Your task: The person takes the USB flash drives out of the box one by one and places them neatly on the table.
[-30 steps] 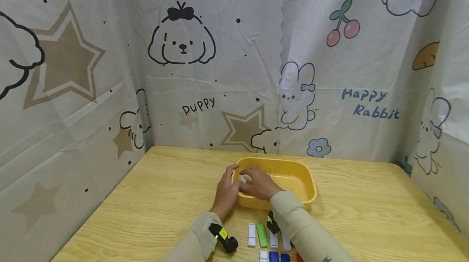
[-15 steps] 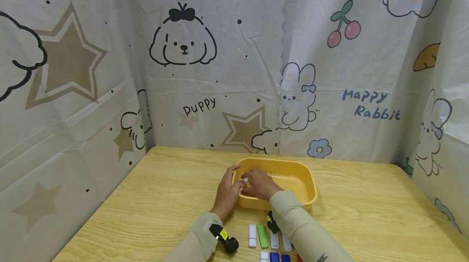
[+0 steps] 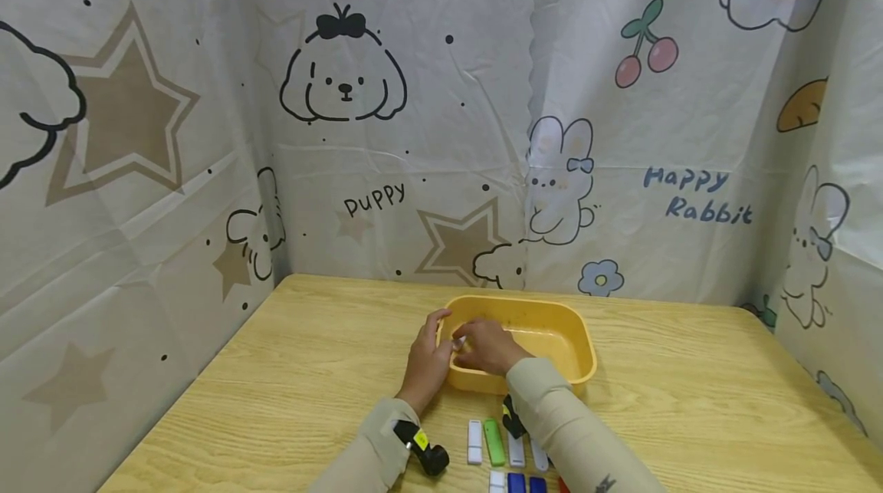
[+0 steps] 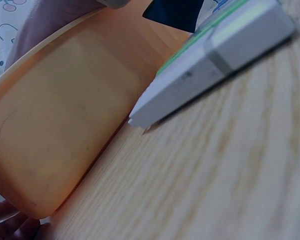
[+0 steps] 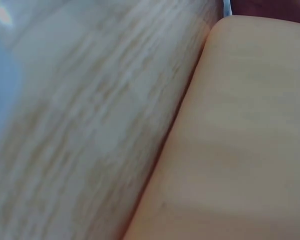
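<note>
A yellow plastic basin [image 3: 569, 317] stands on the wooden table. My left hand [image 3: 425, 359] grips its left end, with fingers along the outside of the wall; in the left wrist view, fingertips [image 4: 12, 222] touch the basin's lower corner. Reaching over the front rim, my right hand [image 3: 486, 347] pinches a small white piece [image 3: 458, 342] inside the basin, close to the left thumb. Most of that piece is hidden by the fingers. In front of the basin lie USB-stick-like pieces, among them a white one [image 3: 474, 442] and a green one [image 3: 494, 442].
A second row nearer me includes a white piece [image 3: 497, 481], a blue one [image 3: 516, 483] and a red one [image 3: 563, 485], partly cut off or covered by the right sleeve. A printed curtain [image 3: 441, 94] hangs behind the table [image 3: 310, 370].
The white piece shows slightly less between the right fingers than a second ago. Both hands and the basin keep nearly the same place.
</note>
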A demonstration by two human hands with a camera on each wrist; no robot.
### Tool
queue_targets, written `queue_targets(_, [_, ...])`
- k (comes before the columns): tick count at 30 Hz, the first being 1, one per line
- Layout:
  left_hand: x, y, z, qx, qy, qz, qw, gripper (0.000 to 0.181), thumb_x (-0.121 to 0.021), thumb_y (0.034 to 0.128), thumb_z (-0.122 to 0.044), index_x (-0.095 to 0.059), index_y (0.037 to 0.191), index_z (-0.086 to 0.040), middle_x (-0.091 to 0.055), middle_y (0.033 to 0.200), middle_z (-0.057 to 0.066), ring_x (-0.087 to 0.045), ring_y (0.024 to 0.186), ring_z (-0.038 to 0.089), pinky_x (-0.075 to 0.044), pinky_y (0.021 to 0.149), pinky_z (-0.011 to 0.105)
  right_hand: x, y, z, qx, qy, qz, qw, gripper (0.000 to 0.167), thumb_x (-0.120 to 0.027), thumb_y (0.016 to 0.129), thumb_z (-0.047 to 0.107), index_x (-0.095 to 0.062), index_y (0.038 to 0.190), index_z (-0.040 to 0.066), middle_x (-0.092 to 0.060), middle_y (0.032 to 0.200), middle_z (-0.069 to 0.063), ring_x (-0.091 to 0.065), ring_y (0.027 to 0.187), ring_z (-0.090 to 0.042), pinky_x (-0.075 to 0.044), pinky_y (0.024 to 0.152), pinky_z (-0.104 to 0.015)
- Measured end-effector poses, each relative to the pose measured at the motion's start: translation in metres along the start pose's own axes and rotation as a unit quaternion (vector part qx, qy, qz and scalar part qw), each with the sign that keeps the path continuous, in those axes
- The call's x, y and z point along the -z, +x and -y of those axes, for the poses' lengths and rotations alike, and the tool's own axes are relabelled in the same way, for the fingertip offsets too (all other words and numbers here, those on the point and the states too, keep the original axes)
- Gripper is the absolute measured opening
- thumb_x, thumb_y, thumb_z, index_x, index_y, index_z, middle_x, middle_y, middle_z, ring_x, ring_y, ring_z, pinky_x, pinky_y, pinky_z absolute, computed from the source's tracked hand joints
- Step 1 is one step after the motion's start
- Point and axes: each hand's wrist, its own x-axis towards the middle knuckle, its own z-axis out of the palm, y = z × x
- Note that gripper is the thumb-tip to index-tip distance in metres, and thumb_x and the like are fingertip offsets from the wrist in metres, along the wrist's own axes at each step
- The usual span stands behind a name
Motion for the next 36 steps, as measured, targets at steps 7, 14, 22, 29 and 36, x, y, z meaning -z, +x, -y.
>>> queue_targets(7, [0.0002, -0.0002, -0.0006, 0.0, 0.0, 0.001, 1.0, 0.048, -0.049, 0.0849, -0.004, -0.05, 0.132, -0.015, -0.053, 0.135, 0.014, -0.048, 0.126, 0.032, -0.038, 0.101, 0.052, -0.0009, -0.0002, -0.0014, -0.01, 0.001, 0.005, 0.9999, 0.03, -0.078, 0.076, 0.013, -0.071, 0.103, 0.003, -0.063, 0.108, -0.014, -0.06, 0.097, -0.036, -0.052, 0.079, -0.051])
queue_targets(14, [0.0004, -0.0004, -0.0015, 0.003, 0.002, 0.002, 1.0, 0.049, -0.048, 0.085, -0.005, -0.049, 0.133, -0.015, -0.052, 0.135, 0.015, -0.049, 0.125, 0.032, -0.039, 0.101, 0.052, -0.0009, -0.0001, -0.0035, -0.002, -0.004, 0.001, 1.0, 0.023, -0.075, 0.075, 0.007, -0.074, 0.097, 0.005, -0.062, 0.107, -0.014, -0.06, 0.094, -0.034, -0.053, 0.077, -0.049])
queue_targets(22, [0.0007, -0.001, -0.001, 0.003, 0.002, 0.003, 1.0, 0.049, -0.048, 0.085, -0.005, -0.049, 0.132, -0.016, -0.052, 0.136, 0.015, -0.048, 0.125, 0.033, -0.039, 0.101, 0.053, -0.0004, -0.0007, -0.0027, -0.018, -0.005, 0.0, 0.9998, 0.026, -0.076, 0.074, 0.009, -0.073, 0.1, 0.007, -0.065, 0.106, -0.012, -0.061, 0.093, -0.034, -0.053, 0.074, -0.05])
queue_targets(29, [-0.0004, -0.0006, -0.0003, 0.002, 0.003, -0.001, 1.0, 0.048, -0.048, 0.0845, -0.005, -0.05, 0.132, -0.015, -0.053, 0.134, 0.016, -0.049, 0.124, 0.033, -0.039, 0.101, 0.053, 0.0003, -0.0011, -0.0013, -0.035, -0.007, -0.001, 0.9994, 0.023, -0.077, 0.077, 0.018, -0.074, 0.099, 0.011, -0.069, 0.101, -0.007, -0.063, 0.092, -0.03, -0.052, 0.073, -0.051])
queue_targets(36, [-0.0002, -0.0001, 0.0004, 0.001, 0.0, 0.0, 1.0, 0.049, -0.047, 0.0844, -0.005, -0.049, 0.132, -0.015, -0.053, 0.134, 0.017, -0.049, 0.124, 0.033, -0.039, 0.1, 0.054, 0.0016, -0.0009, 0.0005, -0.038, 0.001, -0.004, 0.9993, 0.022, -0.078, 0.078, 0.021, -0.074, 0.098, 0.01, -0.07, 0.097, -0.007, -0.062, 0.086, -0.025, -0.052, 0.073, -0.046])
